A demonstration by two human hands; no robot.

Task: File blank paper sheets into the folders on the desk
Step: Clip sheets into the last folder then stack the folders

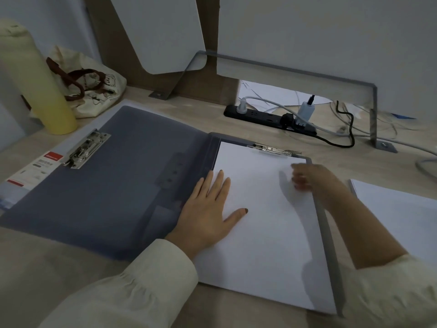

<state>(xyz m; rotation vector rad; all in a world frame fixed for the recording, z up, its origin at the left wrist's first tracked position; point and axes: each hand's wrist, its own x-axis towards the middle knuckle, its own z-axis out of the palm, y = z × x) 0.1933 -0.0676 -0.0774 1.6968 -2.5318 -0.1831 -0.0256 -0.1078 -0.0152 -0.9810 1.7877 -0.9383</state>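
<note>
Head view: left hand (208,209) spread flat on white paper sheet (264,223) in grey plastic folder (118,176); right hand (307,178) blurred, grip indeterminate. Risk: sheet skews under metal clip (274,149).

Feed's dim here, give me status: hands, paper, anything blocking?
Left hand flat on sheet in open folder. Right hand blurred at sheet's right edge, grip unclear. Clip over top edge. Nothing blocking.

Light wood-grain bench (194,117), open grey folder (118,176) lying flat, paper stack (402,209) at right edge, black power strip (269,118) at rear, yellow bottle (40,91), cloth bag (94,91) rear left.
</note>
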